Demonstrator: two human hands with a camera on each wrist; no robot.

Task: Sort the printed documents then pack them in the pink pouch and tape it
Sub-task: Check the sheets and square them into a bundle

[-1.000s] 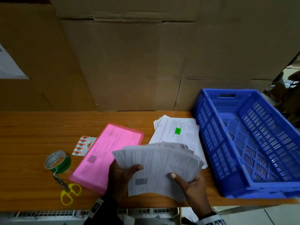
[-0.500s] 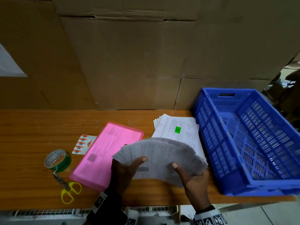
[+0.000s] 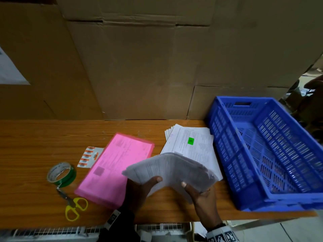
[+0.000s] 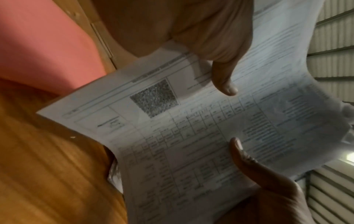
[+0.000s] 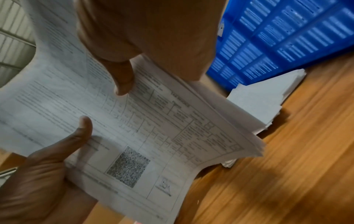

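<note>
Both hands hold one thick stack of printed documents (image 3: pixel 171 170) just above the table's front edge, bowed into an arch. My left hand (image 3: pixel 141 187) grips its left side with the thumb on top. My right hand (image 3: pixel 199 193) grips the right side the same way. In the left wrist view the top sheet (image 4: pixel 191 128) shows a table and a square code. The pink pouch (image 3: pixel 115 166) lies flat to the left of the hands. A second pile of documents (image 3: pixel 192 145) with a green sticker lies behind the held stack.
A green tape roll (image 3: pixel 61 174) and yellow-handled scissors (image 3: pixel 75 206) lie at the front left, with a small label sheet (image 3: pixel 89 157) beside the pouch. A blue plastic crate (image 3: pixel 267 154) sits at the right. Cardboard boxes (image 3: pixel 139 67) wall off the back.
The held stack has tipped from facing me to lying flatter and more bowed, a little lower. Both thumbs stay on top of it.
</note>
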